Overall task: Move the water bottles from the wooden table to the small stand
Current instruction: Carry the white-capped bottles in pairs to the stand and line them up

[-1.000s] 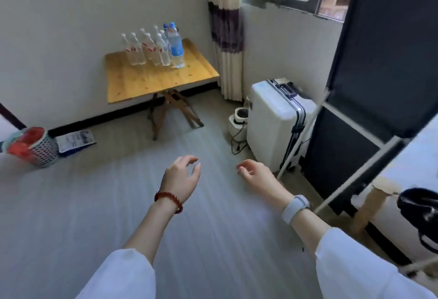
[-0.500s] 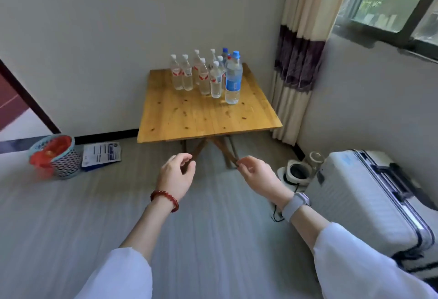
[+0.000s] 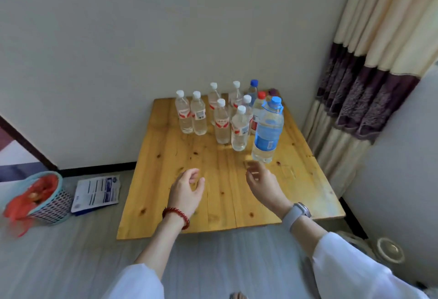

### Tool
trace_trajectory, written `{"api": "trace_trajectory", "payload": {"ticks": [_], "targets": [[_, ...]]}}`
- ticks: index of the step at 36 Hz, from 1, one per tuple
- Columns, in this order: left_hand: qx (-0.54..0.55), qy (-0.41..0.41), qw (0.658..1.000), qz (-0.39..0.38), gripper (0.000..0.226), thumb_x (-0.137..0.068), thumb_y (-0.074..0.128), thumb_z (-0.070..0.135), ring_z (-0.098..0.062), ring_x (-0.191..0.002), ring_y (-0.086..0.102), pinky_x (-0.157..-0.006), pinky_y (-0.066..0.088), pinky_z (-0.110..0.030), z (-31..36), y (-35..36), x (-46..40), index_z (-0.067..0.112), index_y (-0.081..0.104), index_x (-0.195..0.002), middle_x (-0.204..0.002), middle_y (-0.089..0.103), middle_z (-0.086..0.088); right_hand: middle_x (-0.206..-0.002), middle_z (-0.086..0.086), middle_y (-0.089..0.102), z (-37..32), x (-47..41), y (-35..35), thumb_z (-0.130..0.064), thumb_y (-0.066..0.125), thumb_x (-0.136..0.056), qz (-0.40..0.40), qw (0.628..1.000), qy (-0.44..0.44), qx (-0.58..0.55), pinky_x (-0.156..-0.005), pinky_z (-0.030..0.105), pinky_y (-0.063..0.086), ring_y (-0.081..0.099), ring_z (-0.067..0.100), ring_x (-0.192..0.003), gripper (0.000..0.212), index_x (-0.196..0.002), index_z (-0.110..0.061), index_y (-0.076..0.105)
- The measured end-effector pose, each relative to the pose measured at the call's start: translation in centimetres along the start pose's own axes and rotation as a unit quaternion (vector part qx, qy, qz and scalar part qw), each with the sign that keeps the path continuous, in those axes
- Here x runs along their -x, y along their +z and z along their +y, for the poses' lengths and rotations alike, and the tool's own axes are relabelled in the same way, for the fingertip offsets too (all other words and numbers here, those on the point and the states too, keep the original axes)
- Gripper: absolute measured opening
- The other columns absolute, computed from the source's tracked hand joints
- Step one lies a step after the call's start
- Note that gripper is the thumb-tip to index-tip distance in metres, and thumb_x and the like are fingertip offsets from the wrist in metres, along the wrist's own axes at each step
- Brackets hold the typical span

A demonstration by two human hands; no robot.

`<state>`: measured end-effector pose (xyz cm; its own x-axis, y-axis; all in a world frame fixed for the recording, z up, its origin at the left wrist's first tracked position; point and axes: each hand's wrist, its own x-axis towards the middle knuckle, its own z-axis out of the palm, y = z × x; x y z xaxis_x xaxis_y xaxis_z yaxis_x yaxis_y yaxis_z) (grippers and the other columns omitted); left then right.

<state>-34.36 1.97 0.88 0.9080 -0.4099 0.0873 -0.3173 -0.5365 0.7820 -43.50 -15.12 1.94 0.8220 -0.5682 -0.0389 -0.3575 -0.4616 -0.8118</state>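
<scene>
A square pale-pine wooden table (image 3: 220,194) was seen against the white wall, and a cluster of clear plastic water bottles (image 3: 221,122) with white caps and red labels was gathered upright toward its far edge, at about 12 o'clock from the hands. A larger clear bottle with a blue cap and blue label (image 3: 267,132) was stood at 1 o'clock, nearest of the group to the right hand (image 3: 263,183), and apart from it. The left hand (image 3: 186,188), a red bead bracelet (image 3: 175,216) worn on its wrist, was held above the tabletop with fingers loosely curled and nothing gripped. The right hand, a grey watch (image 3: 296,214) worn on its wrist, was likewise held relaxed and gripped nothing. A teal mesh basket holding red material (image 3: 38,198) and a printed sheet (image 3: 97,192) were seen on the floor at 9 o'clock. A cream and purple curtain (image 3: 369,66) was hung at 2 o'clock.
</scene>
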Motion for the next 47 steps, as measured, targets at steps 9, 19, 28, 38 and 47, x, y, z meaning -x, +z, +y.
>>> {"api": "trace_trajectory", "payload": {"ticks": [9, 19, 28, 38, 47], "targets": [[0.034, -0.029, 0.997, -0.058, 0.055, -0.085, 0.061, 0.026, -0.019, -0.118, 0.048, -0.095, 0.046, -0.038, -1.5, 4.3, -17.2, 0.019, 0.035, -0.133, -0.138, 0.042, -0.004, -0.143, 0.016, 0.034, 0.0, -17.5, 4.1, -0.016, 0.058, -0.086, 0.046, 0.999, 0.01, -0.025, -0.108, 0.034, 0.029, 0.032, 0.027, -0.134, 0.07, -0.143, -0.008, 0.017], [0.096, -0.033, 0.978, -0.181, 0.097, -0.076, 0.071, 0.028, -0.02, -0.141, 0.014, -0.115, 0.019, -0.041, -5.5, 11.5, -33.0, 0.022, 0.002, -0.145, -0.155, 0.009, -0.004, -0.148, 0.017, 0.024, 3.3, -28.0, 9.2, -0.018, 0.069, -0.079, 0.176, 0.97, 0.137, -0.096, -0.114, 0.037, 0.021, 0.021, 0.029, -0.139, 0.088, -0.143, -0.003, 0.009], [0.165, 0.025, 0.952, -0.258, 0.08, -0.073, 0.074, 0.025, -0.002, -0.121, 0.035, -0.097, 0.031, -0.015, -7.3, 15.5, -38.1, 0.023, 0.027, -0.138, -0.132, 0.038, 0.011, -0.116, -0.018, 0.034, 5.4, -30.7, 11.5, -0.017, 0.07, -0.079, 0.243, 0.95, 0.159, -0.116, -0.091, 0.019, 0.034, 0.039, 0.007, -0.11, 0.076, -0.134, -0.009, 0.019], [0.145, 0.11, 0.963, -0.198, 0.067, -0.062, 0.082, 0.023, -0.01, -0.104, 0.051, -0.082, 0.034, 0.003, -7.8, 13.2, -34.8, 0.012, 0.05, -0.121, -0.114, 0.056, 0.001, -0.116, -0.01, 0.052, 3.6, -25.6, 11.0, -0.04, 0.071, -0.075, 0.2, 0.955, 0.185, -0.117, -0.088, 0.027, 0.048, 0.053, 0.007, -0.107, 0.055, -0.114, -0.037, 0.032], [0.104, 0.119, 0.952, -0.263, 0.081, -0.053, 0.065, 0.06, -0.01, -0.099, 0.052, -0.078, 0.041, -0.016, -7.6, 8.4, -26.6, 0.018, 0.05, -0.12, -0.108, 0.054, 0.004, -0.118, -0.016, 0.055, 2.3, -14.8, 9.8, -0.037, 0.077, -0.07, 0.184, 0.949, 0.209, -0.147, -0.089, 0.026, 0.05, 0.056, 0.0, -0.107, 0.062, -0.11, -0.055, 0.033]]}}
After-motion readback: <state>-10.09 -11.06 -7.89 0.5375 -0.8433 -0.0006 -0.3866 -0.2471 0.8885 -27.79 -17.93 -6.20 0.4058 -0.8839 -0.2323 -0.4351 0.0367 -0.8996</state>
